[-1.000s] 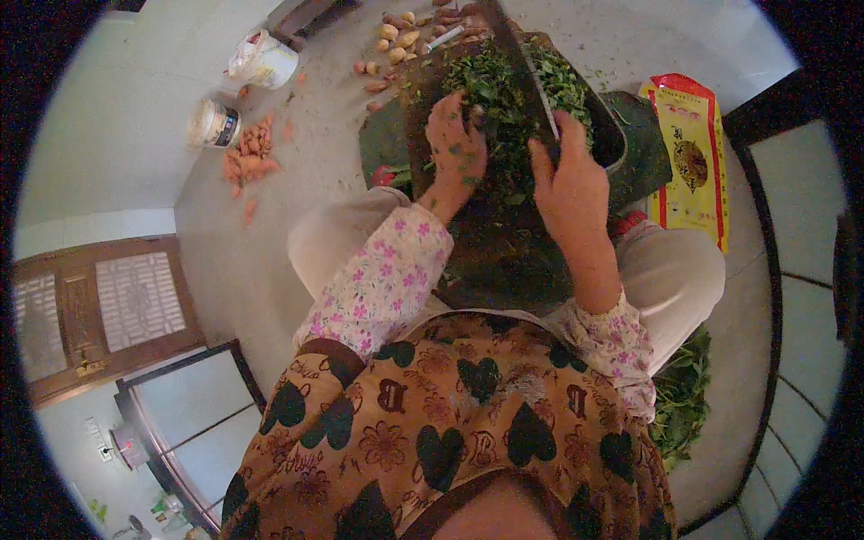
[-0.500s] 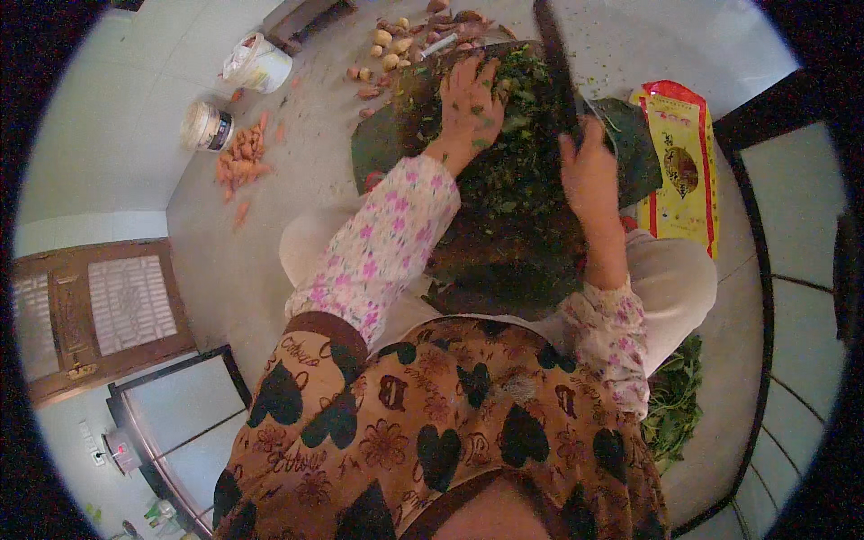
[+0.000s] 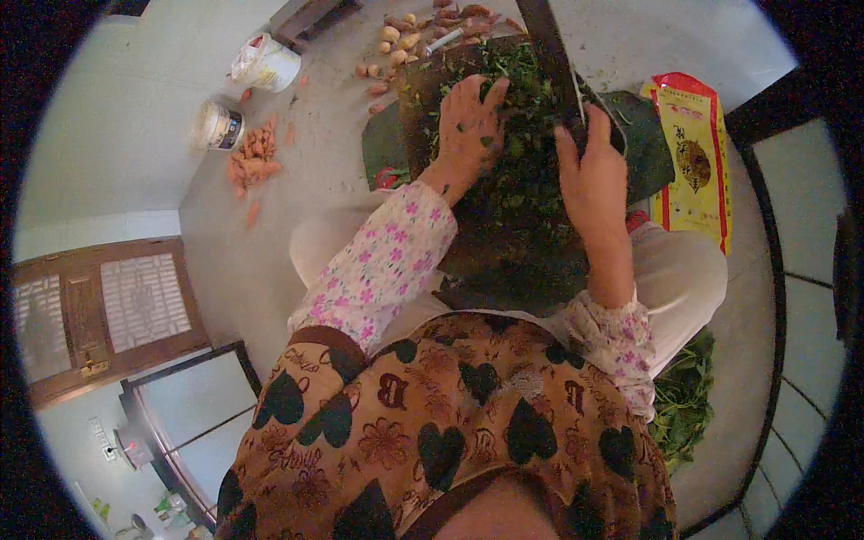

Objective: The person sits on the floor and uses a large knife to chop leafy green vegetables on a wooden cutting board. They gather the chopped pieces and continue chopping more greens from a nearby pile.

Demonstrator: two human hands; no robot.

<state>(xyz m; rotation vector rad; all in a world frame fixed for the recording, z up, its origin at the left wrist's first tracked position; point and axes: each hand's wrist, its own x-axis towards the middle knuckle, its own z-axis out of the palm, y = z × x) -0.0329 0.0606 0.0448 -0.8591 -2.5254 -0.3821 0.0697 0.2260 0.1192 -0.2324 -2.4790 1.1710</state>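
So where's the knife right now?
Head view, upper part, right of centre: the knife is in the right hand, blade pointing away from the person across the right side of the chopped greens, with the yellow bag farther right.

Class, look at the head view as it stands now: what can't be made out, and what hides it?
All in the head view:
- The far end of the knife: cut off by the top edge.
- The knife's handle: mostly hidden inside the right hand.
- The palm of the left hand: hidden by its back.
- The middle of the board: covered by chopped greens.
- Writing on the small tub: too small.
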